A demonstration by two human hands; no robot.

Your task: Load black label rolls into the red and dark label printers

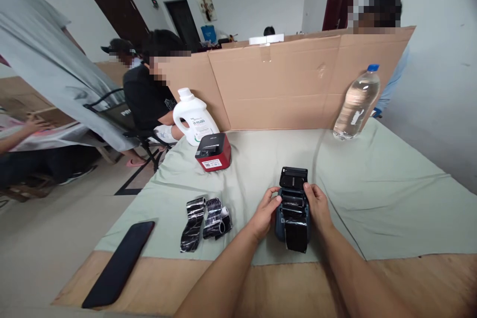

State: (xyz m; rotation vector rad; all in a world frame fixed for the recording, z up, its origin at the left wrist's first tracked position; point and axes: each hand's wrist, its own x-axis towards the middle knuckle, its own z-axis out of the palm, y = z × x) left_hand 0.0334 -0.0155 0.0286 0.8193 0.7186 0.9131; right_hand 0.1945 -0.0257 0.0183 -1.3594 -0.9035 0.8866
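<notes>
Holding opened printer (292,212), hands (266,208) either side

Some fingers of the left grip (265,212) and right grip (318,208) are hidden by the dark device (289,212), whose underside cannot be seen. Both forearms (223,268) are cut off by the bottom edge. Most of a person in blue (397,77) is hidden by the cardboard panel (276,89).

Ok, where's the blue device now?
In the head view, the device is right of centre, between the left hand and the right hand, right of the rolls.
</notes>
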